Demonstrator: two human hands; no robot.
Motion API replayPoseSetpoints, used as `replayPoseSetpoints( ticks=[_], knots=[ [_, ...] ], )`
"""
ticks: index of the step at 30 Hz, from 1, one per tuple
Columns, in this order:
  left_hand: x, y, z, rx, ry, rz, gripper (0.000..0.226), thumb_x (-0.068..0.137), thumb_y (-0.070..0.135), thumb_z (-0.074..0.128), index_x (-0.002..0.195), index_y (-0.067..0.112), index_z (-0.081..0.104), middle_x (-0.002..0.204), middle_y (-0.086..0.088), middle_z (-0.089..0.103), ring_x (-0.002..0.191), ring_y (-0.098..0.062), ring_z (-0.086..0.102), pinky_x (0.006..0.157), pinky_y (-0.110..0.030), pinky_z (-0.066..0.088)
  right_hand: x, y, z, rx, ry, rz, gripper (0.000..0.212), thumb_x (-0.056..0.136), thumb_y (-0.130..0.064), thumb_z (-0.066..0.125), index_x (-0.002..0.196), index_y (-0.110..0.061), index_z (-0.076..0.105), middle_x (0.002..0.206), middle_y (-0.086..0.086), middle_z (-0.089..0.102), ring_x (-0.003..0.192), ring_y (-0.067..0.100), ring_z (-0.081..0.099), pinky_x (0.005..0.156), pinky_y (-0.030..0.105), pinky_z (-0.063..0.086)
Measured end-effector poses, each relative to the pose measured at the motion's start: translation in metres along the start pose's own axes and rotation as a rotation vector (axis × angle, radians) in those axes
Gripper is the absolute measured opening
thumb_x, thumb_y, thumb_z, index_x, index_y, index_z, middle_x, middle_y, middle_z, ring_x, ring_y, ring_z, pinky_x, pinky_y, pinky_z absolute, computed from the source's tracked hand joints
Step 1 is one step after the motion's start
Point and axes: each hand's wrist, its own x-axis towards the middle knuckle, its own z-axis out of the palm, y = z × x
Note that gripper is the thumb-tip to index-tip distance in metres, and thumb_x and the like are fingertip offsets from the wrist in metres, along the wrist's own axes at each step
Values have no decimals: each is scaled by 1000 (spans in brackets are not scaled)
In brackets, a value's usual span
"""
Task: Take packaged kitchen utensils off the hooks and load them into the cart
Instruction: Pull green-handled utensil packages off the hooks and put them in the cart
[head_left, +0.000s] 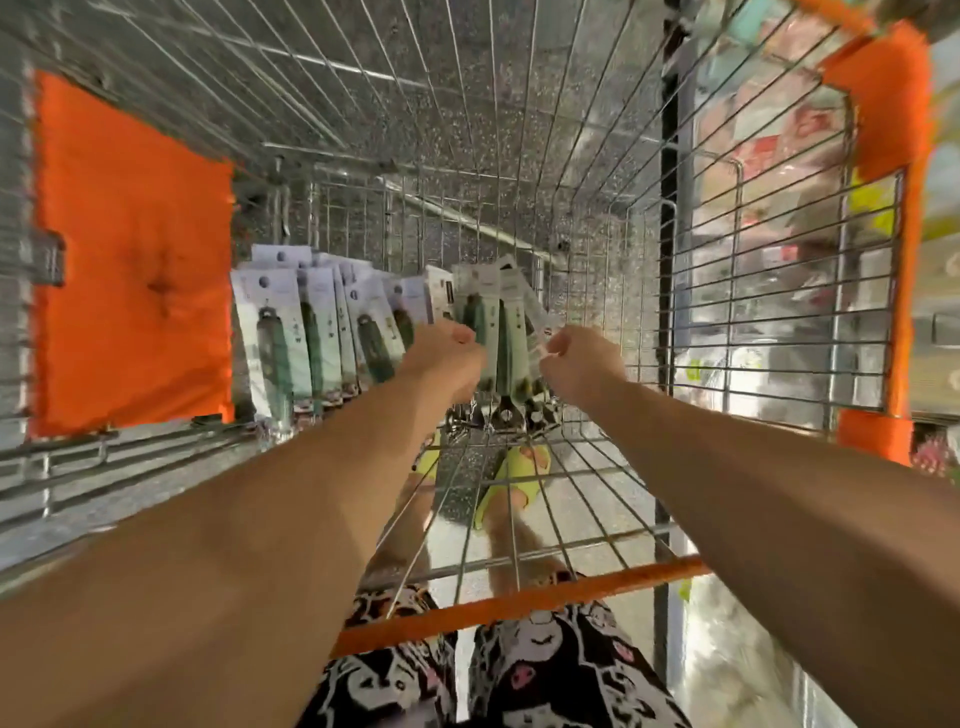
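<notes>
While both arms reach deep into the silver wire-mesh shopping cart with orange plastic corners (753, 291), the main risk, as I judge it, lies with the cart itself: its open wire floor and sides have gaps, and a slim pack set down crooked could poke a corner through or snag on a wire. Next in size, the row of white-carded utensil packs with dark green handles (311, 332) stands leaning at the left of the cart floor; a careless nudge from the left forearm could topple it like dominoes. The small bunch of similar white-carded packs (506, 332) held between the hands is loose and fanned out, so one card could slip free and fall flat, spoiling the neat stacking.

Both arms stretch forward and down, nearly straight, wrists close together over the middle of the cart floor. The left hand (447, 353) is curled, fingers closed on the left edge of the bunch. The right hand (579, 364) is curled too, pinching the bunch's right edge. The bunch sits just right of the standing row, apparently touching it.
</notes>
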Motion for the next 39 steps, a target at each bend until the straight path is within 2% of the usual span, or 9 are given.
replayPoseSetpoints(
  ticks=[2, 6, 8, 15, 21, 26, 33, 36, 39],
  knots=[
    [4, 2, 11, 16, -16, -12, 49, 101, -2, 52, 147, 16, 53, 131, -8, 62, 110, -26, 65, 99, -42, 59, 10, 4, 9, 25, 10, 37, 28, 94, -14, 65, 121, -21, 62, 107, 4, 64, 78, 18, 68, 62, 30, 61],
    [15, -5, 26, -27, -40, -28, 50, 107, 9, 48, 156, 17, 44, 123, -2, 57, 116, -28, 58, 110, -49, 51, 32, 7, 27, 50, 72, 17, 43, 93, -3, 62, 131, -21, 58, 110, 7, 64, 76, 17, 66, 48, 22, 49],
    [22, -10, 30, -54, -44, -44, 57, 106, 10, 50, 161, 18, 37, 146, -8, 53, 128, -29, 54, 113, -49, 47, 42, 5, 32, 39, 98, 26, 47, 93, 0, 61, 135, -21, 56, 114, 7, 63, 78, 15, 63, 55, 23, 53],
    [27, -27, 33, -15, -74, -41, 59, 106, 6, 46, 163, 14, 31, 144, -6, 50, 98, -21, 59, 63, -25, 43, 58, -1, 41, -45, 159, 83, 44, 90, -15, 71, 132, -15, 56, 128, 8, 55, 113, 26, 57, 98, 44, 55],
    [31, -35, 29, -11, -17, -14, 45, 104, 6, 49, 149, 13, 52, 108, 3, 62, 77, -11, 57, 62, -24, 47, 55, 1, 37, 171, 86, 119, 23, 84, -12, 72, 103, -16, 60, 104, 6, 63, 89, 25, 66, 79, 41, 62],
    [35, -42, 16, -32, 346, -16, 17, 95, 15, 69, 110, 18, 64, 96, 6, 65, 80, -6, 60, 67, -25, 50, 45, 8, 26, 346, 139, 74, 22, 92, -10, 63, 80, -20, 48, 80, -2, 57, 70, 14, 55, 61, 25, 50],
    [45, -46, 5, 68, 356, 14, 33, 95, 19, 74, 127, 18, 68, 115, 8, 63, 76, 1, 50, 59, -14, 33, 40, 10, 10, 518, 249, 73, 22, 94, -8, 62, 103, -18, 45, 90, 2, 60, 73, 17, 66, 60, 37, 63],
    [49, -47, 4, 83, 335, 12, 16, 95, 19, 74, 111, 22, 73, 97, 10, 63, 72, 2, 51, 57, -13, 33, 40, 10, 11, 555, 260, 120, 41, 91, -8, 68, 121, -19, 42, 92, -1, 59, 74, 16, 69, 56, 32, 63],
    [55, -51, 3, 87, 310, 13, 9, 95, 17, 75, 91, 21, 68, 84, 17, 57, 74, 0, 54, 66, -17, 41, 43, 13, 18, 478, 209, 93, 29, 89, -14, 72, 108, -20, 52, 95, -1, 65, 75, 14, 69, 53, 25, 57]
  ],
)
